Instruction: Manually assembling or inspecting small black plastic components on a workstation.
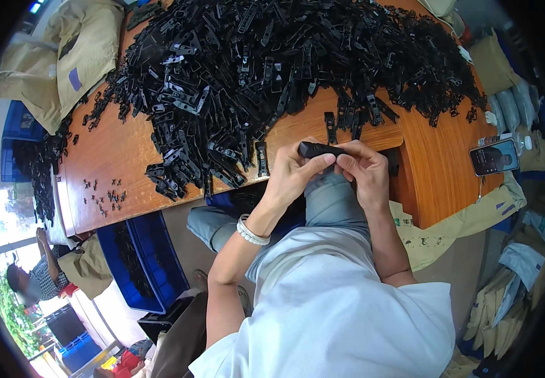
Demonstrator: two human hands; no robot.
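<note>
Between my two hands is a dark, elongated black plastic part (318,150), held just off the near edge of the table. My left hand (292,169) pinches its left end with thumb and fingers, a white beaded bracelet on the wrist. The fingers of my right hand (367,173) close on its right end, both thumbs nearly meeting. Just beyond my hands, a large heap of similar narrow black plastic parts (272,69) covers the wooden table (115,148). One loose black part (330,128) lies right behind the held one, and another (261,159) lies left of it.
Small pieces (103,196) lie scattered at the table's left. A lit phone (494,157) stands at the right edge by a clear bottle (524,143). Brown sacks (86,53) sit far left; a blue bin (165,261) is below. Another person (44,277) is at far left.
</note>
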